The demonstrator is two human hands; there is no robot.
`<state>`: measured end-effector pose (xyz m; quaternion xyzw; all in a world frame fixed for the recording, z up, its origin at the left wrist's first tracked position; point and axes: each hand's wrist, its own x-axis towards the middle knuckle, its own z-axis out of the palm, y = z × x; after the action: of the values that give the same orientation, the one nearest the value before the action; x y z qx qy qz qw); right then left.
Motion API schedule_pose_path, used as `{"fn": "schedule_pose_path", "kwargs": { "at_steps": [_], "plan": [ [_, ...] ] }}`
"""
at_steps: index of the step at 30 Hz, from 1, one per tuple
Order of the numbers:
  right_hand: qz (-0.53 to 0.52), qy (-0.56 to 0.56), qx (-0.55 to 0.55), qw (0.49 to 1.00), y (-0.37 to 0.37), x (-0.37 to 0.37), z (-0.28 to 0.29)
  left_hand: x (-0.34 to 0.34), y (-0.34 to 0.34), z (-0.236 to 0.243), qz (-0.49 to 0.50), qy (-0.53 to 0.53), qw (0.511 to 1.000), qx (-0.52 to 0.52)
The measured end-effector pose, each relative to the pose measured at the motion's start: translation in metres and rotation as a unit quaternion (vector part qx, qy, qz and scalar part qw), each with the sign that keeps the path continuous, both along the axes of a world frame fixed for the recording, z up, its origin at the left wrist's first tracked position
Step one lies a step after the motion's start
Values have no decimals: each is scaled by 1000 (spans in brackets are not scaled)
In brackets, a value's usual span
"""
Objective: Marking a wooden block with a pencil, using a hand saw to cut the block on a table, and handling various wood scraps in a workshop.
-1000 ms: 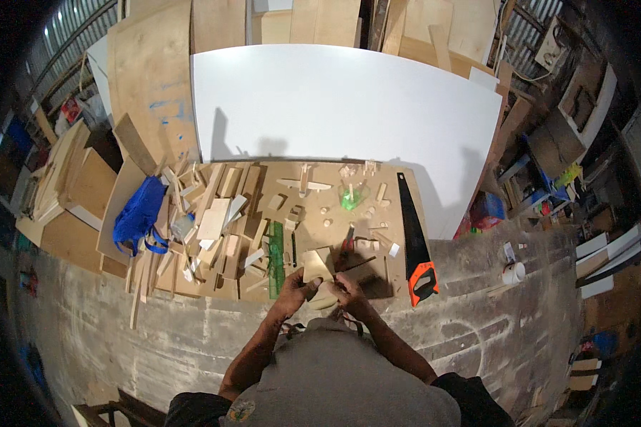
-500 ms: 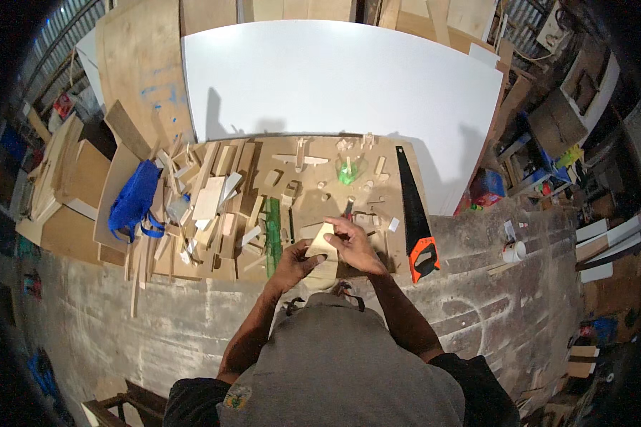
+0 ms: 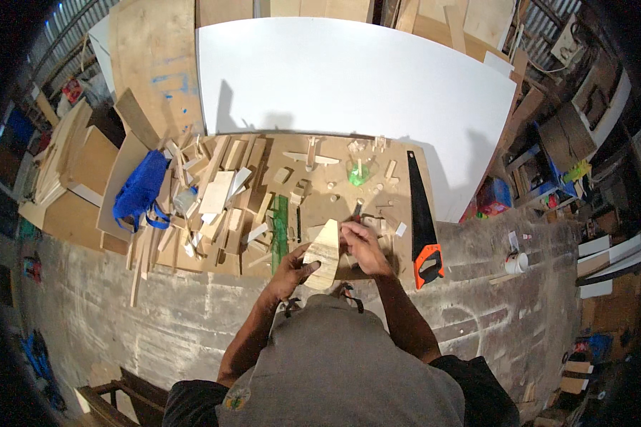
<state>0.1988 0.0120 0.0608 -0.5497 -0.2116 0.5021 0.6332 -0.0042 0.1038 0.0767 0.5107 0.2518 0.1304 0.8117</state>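
Observation:
A flat, pale piece of wood with a tapered far end (image 3: pixel 325 250) is gripped at its left edge by my left hand (image 3: pixel 292 273), thumb on top. My right hand (image 3: pixel 367 249) is beside the wood's right edge with its fingers curled in; whatever they hold, if anything, is hidden. Just beyond that hand lies a slim tool (image 3: pixel 357 208), partly covered. On the worktable left of the wood are a green see-through ruler (image 3: pixel 280 226) and a thin dark stick (image 3: pixel 298 224). A handsaw (image 3: pixel 421 206) with an orange handle lies to the right.
Wood offcuts (image 3: pixel 221 199) are heaped on the table's left side by a blue bag (image 3: pixel 141 188). Farther back are a small wooden airplane shape (image 3: pixel 311 154) and a green clear container (image 3: pixel 359 173). A white panel (image 3: pixel 349 78) stands behind; a white bucket (image 3: pixel 516 262) is at right.
My right hand has come off the wood's top face to its right side, fingers now curled. More of the wood's face shows, still in my left hand. The whole view has shifted slightly.

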Motion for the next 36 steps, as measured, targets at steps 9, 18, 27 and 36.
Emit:
{"fn": "schedule_pose_path", "kwargs": {
  "at_steps": [9, 18, 27, 36],
  "plan": [
    [28, -97, 0, 995, -8, -12, 2, 3, -2, -6, 52, -67, 990, -114],
    [-2, 69, 61, 996, -14, -20, 16, 9, -3, 7, 24, 23, 977, -208],
    [56, -104, 76, 990, -3, -37, 45, 0, 1, -38, -137, -71, 910, -385],
    [-11, -232, 35, 972, 5, -29, 26, 4, -3, -5, 70, -32, 978, -195]
  ]
}}
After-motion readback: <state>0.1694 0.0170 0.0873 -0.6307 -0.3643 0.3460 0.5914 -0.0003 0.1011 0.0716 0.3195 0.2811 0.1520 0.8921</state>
